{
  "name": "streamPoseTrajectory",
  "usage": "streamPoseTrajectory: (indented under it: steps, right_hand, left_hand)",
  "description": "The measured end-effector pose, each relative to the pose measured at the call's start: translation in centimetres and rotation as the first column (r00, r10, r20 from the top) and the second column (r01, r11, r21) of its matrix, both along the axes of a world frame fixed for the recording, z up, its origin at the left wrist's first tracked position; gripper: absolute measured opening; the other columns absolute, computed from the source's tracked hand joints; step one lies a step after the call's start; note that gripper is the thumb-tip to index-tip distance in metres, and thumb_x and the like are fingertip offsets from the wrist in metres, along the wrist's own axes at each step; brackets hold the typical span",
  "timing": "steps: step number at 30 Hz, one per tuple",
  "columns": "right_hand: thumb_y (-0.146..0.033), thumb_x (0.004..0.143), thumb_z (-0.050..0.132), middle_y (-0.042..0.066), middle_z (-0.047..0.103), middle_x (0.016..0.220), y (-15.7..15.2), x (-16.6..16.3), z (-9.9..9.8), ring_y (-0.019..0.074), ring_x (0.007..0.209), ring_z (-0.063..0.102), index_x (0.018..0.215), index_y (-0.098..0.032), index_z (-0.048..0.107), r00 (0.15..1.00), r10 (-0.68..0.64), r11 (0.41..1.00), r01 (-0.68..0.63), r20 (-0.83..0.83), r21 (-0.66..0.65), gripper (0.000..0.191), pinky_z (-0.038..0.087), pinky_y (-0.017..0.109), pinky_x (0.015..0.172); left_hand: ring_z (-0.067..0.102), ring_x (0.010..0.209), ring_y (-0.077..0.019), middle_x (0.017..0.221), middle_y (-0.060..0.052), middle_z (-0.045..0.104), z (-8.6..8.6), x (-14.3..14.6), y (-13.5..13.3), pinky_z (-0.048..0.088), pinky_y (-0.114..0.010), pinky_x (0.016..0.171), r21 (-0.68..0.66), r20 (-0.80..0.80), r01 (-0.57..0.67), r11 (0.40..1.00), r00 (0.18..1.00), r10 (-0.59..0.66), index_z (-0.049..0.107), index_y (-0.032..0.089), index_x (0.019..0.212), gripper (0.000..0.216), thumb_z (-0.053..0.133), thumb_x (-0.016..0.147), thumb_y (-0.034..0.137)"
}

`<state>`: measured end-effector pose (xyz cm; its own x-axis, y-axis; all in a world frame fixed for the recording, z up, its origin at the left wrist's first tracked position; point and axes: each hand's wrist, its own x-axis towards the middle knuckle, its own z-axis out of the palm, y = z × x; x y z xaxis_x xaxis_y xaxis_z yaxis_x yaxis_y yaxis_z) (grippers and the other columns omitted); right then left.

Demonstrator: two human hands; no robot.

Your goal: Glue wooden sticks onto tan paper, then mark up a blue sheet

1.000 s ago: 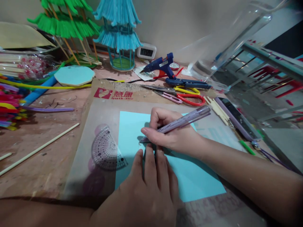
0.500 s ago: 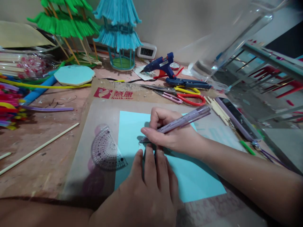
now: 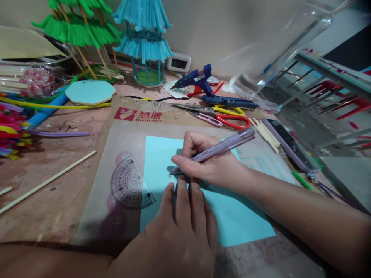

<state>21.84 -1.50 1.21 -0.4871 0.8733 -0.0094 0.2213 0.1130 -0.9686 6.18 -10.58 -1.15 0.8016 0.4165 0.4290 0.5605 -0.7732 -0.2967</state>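
A purple pen (image 3: 223,146) is pinched in my right hand (image 3: 213,164), its tip down on a light blue sheet of paper (image 3: 240,218). My left hand (image 3: 181,227) lies flat on the same sheet, fingers stretched forward, fingertips just below the pen tip. A small pale mark or clear edge shows by those fingertips; I cannot make out which. Left of the hands, a clear protractor (image 3: 129,185) overlaps the paper's left edge. Under the paper is a translucent sheet on a brown cardboard piece (image 3: 121,102) with red print.
Behind the cardboard lie scissors (image 3: 232,120), pliers (image 3: 228,102) and a blue glue gun (image 3: 194,79). A phone (image 3: 290,144) rests at right by wooden sticks (image 3: 265,133). Blue (image 3: 147,46) and green (image 3: 81,31) tiered models stand at the back. A long stick (image 3: 49,181) lies at left.
The pen tip has shifted very slightly, with the pen still in my right hand. My left hand stays flat on the paper. The whole view has slid a little left.
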Motion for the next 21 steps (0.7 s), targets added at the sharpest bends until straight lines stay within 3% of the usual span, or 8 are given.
streamPoseTrajectory:
  steps: [12,21]
  right_hand:
    - [-0.020,0.081,0.076,-0.009,0.047,0.053,0.11,0.11,-0.03,0.0053,0.046,0.038,0.069,-0.020,0.045,0.997,0.008,0.994,-0.017,0.080,0.110,0.033,0.025,0.017,0.040]
    - [-0.019,0.083,0.067,-0.008,0.044,0.057,0.13,0.39,0.72,0.0064,0.052,0.040,0.067,-0.021,0.041,0.987,-0.020,0.984,-0.009,0.157,0.179,0.031,0.029,0.019,0.046]
  left_hand:
    - [0.075,0.102,-0.0373,0.117,-0.023,0.074,-0.09,-0.07,-0.12,0.058,-0.047,0.084,-0.020,-0.008,0.006,1.000,1.000,-0.006,0.064,0.002,0.117,0.037,0.046,0.101,0.029]
    - [0.074,0.104,-0.0406,0.118,-0.026,0.073,0.04,-0.28,-0.10,0.058,-0.049,0.086,-0.037,-0.027,0.010,0.999,1.000,-0.011,0.064,-0.001,0.120,0.044,0.049,0.101,0.036]
